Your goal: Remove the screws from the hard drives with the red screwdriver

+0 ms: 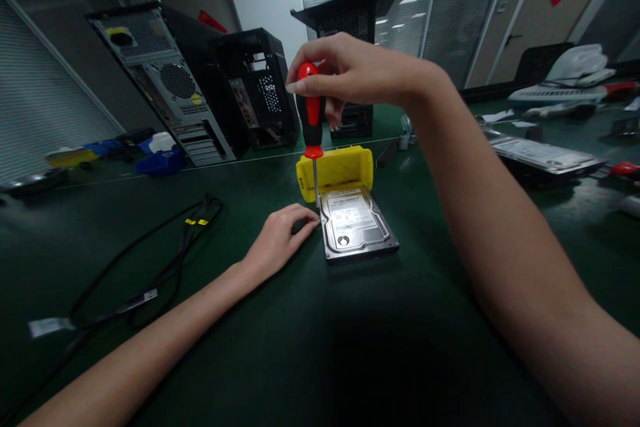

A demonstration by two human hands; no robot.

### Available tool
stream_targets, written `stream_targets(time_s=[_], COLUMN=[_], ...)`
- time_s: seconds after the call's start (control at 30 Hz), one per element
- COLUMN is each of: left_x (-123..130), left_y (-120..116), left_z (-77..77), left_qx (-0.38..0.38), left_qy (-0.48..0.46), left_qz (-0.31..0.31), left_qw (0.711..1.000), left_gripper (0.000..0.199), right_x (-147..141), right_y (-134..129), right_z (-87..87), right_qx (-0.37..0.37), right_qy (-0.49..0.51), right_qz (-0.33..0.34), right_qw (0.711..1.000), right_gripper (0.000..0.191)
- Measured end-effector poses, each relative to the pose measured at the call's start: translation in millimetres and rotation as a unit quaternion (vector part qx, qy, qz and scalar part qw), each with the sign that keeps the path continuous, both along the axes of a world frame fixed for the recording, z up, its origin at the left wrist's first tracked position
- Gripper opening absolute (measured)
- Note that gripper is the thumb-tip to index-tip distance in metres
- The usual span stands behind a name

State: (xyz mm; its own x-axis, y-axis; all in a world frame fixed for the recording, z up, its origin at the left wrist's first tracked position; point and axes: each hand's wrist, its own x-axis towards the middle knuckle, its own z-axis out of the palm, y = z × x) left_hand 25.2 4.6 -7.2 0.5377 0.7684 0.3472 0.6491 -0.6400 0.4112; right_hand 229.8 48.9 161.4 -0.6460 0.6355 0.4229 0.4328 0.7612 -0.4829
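Note:
A silver hard drive (354,221) lies label side up on the dark green table. My right hand (333,77) is closed around the top of a red and black screwdriver (313,110). The screwdriver stands almost upright, its shaft pointing down by the drive's upper left edge. Whether its tip touches anything is hard to see. Beside the drive's left edge rests my left hand (280,237), thumb and fingertips pinched together. What they hold, if anything, is too small to make out. Directly behind the drive is a yellow plastic bin (345,165) lying on its side.
Black cables (183,247) with a USB plug spread over the table at left. Computer cases (195,87) stand at the back left, another case behind my right hand. A second hard drive (543,153) sits at right. Blue bins (160,161) are at far left.

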Motion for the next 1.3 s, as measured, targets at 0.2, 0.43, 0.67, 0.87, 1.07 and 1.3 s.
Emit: stream_targets(time_s=[0.2,0.43,0.67,0.87,1.07,1.3], left_x=[1,2,-13,-32,-35,-41], left_y=[-2,-5,5,20,22,20], left_z=[1.5,0.1,17.1,16.3,15.1,26.2], left_qx=[0.025,0.035,-0.01,0.102,0.212,0.159], left_qy=[0.024,0.038,0.074,0.175,0.273,0.255], left_qz=[-0.01,-0.011,-0.063,-0.119,-0.183,-0.198], left_qw=[0.999,0.999,0.995,0.972,0.92,0.933], left_gripper=[0.018,0.017,0.021,0.026,0.029,0.024], right_x=[-2,1,3,1,2,4], right_y=[-3,-6,-10,-7,-7,-10], right_z=[-1.2,1.8,3.6,1.9,0.7,3.3], right_qx=[0.002,0.005,0.001,-0.001,0.007,0.009], right_qy=[-0.021,-0.007,-0.007,-0.009,-0.014,-0.019], right_qz=[-0.002,-0.006,-0.004,0.001,0.009,-0.002], right_qw=[1.0,1.0,1.0,1.0,1.0,1.0], right_gripper=[0.031,0.036,0.035,0.035,0.035,0.037])
